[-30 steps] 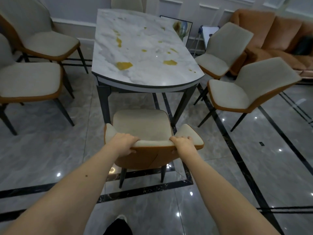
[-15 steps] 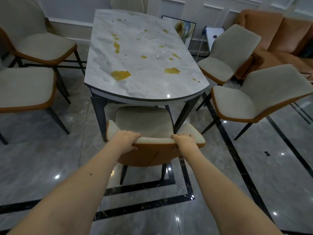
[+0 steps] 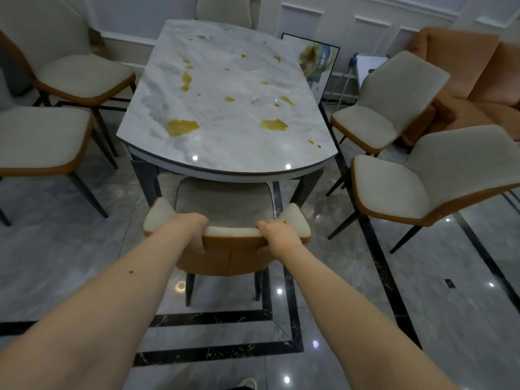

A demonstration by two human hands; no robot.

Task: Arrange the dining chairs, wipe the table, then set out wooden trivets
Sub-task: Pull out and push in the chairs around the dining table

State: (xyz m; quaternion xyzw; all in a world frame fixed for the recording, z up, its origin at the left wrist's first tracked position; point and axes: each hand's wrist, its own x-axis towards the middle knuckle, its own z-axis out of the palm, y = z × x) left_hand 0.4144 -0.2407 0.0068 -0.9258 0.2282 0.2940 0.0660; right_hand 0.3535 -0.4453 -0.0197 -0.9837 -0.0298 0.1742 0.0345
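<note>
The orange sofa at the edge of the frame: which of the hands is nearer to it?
Right. The right hand grips the chair backrest on the side towards the orange sofa; the left hand grips the backrest's opposite side, farther away.

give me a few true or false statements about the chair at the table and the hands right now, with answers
1. Both the left hand and right hand grip the chair by its backrest. True.
2. The chair's seat is partly under the table. True.
3. The table carries wooden trivets. False: only yellow stains show on it.
4. The chair lies tipped on its side. False: it stands upright on its legs.
</note>
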